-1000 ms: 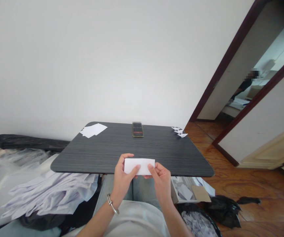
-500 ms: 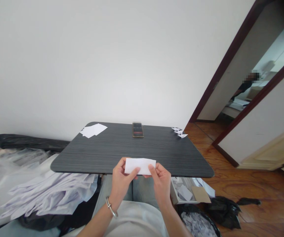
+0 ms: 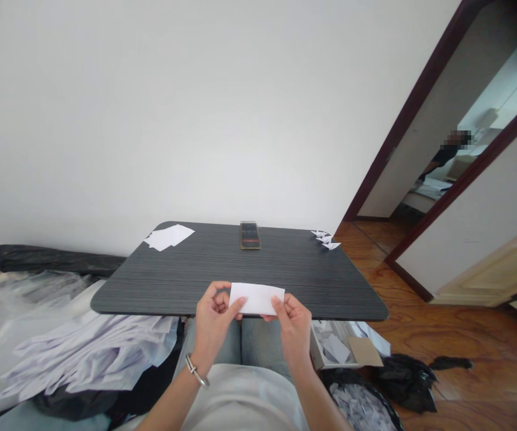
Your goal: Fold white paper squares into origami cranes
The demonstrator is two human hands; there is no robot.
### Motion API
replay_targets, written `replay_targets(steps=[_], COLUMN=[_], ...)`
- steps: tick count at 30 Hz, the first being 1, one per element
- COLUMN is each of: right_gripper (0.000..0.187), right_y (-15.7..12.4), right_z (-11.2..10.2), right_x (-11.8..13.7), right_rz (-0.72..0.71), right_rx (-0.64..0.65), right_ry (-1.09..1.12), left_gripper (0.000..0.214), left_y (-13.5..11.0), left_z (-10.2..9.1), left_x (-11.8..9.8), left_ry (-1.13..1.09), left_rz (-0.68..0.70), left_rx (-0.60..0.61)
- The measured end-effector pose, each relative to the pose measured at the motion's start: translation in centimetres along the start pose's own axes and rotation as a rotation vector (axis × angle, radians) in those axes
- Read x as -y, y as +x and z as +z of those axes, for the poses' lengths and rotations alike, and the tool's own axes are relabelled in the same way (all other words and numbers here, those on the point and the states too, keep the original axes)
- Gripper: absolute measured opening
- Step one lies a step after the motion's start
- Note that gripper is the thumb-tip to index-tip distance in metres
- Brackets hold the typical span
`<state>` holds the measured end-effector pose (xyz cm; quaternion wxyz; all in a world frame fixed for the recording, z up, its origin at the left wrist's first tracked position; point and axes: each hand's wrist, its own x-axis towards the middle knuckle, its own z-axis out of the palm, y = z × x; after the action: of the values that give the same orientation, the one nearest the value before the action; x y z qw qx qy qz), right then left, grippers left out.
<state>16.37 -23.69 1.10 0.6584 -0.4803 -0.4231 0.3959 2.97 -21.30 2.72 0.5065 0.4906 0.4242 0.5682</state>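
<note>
A folded strip of white paper (image 3: pixel 257 299) is held level above the near edge of the dark table (image 3: pixel 222 263). My left hand (image 3: pixel 216 311) pinches its left end, thumb on the front and fingers behind. At the other end, my right hand (image 3: pixel 292 317) grips the paper the same way. Several sheets of white paper (image 3: pixel 168 237) lie at the table's far left corner. Small folded paper pieces (image 3: pixel 325 240) stand in a row at the far right. A phone (image 3: pixel 250 236) sits near the back edge.
Left of the table is a heap of white cloth or paper (image 3: pixel 91 353) beside clear plastic. On the right floor stand an open box (image 3: pixel 336 350), a black-lined bin of paper scraps (image 3: pixel 359 407) and a black bag (image 3: pixel 406 380). A person (image 3: pixel 444 154) is beyond the doorway.
My left hand has shifted slightly left and its thumb has slid toward the paper's left end. The paper's left side is a little higher. My right hand keeps its grip.
</note>
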Motion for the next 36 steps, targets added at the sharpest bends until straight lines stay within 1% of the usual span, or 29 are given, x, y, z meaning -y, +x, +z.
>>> replay_targets(steps=[6,13,16,19,21,22,23,24,28,29,31,33,36], right_gripper=[0.024,0.024,0.024,0.024,0.025,0.025,0.025,0.025,0.026,0.026,0.027,0.026,0.026], right_y=[0.1,0.1,0.2,0.4,0.5,0.6,0.6,0.6,0.3,0.3,0.1,0.1,0.0], right_z=[0.0,0.1,0.1,-0.1,-0.3,-0.4,-0.5,-0.5,-0.2,-0.1,0.1,0.2,0.2], right_x=[-0.3,-0.5,-0.5,-0.5,-0.5,-0.4,-0.4,-0.3,-0.3,-0.3,-0.2,-0.1,0.0], right_rz=[0.001,0.003,0.005,-0.002,-0.011,-0.012,-0.008,-0.008,-0.007,-0.006,-0.002,-0.01,-0.026], right_rx=[-0.007,-0.01,-0.011,-0.048,-0.076,-0.077,-0.069,-0.064,-0.02,-0.009,0.002,0.003,0.002], right_ry=[0.014,0.024,0.023,0.026,0.026,0.019,0.012,0.006,-0.03,-0.038,-0.051,-0.062,-0.078], left_gripper=[0.027,0.03,0.033,0.036,0.035,0.031,0.026,0.024,0.024,0.023,0.021,0.021,0.019], left_y=[0.4,0.4,0.3,0.5,0.8,0.9,1.1,1.1,1.1,1.1,0.8,0.6,0.4], left_z=[-0.6,-0.6,-0.7,-1.2,-1.6,-1.9,-2.0,-2.1,-1.4,-1.1,-0.5,-0.1,0.2], left_x=[0.1,0.0,-0.1,-0.1,-0.2,-0.2,-0.2,-0.2,0.0,0.0,0.1,0.1,0.1], left_ry=[0.109,0.132,0.118,0.062,0.017,0.006,0.002,-0.001,0.035,0.057,0.085,0.082,0.068], left_rz=[0.063,0.092,0.099,0.108,0.105,0.096,0.081,0.052,-0.096,-0.117,-0.173,-0.199,-0.158], left_rx=[0.007,-0.007,-0.018,-0.072,-0.116,-0.118,-0.09,-0.033,0.284,0.324,0.323,0.302,0.271])
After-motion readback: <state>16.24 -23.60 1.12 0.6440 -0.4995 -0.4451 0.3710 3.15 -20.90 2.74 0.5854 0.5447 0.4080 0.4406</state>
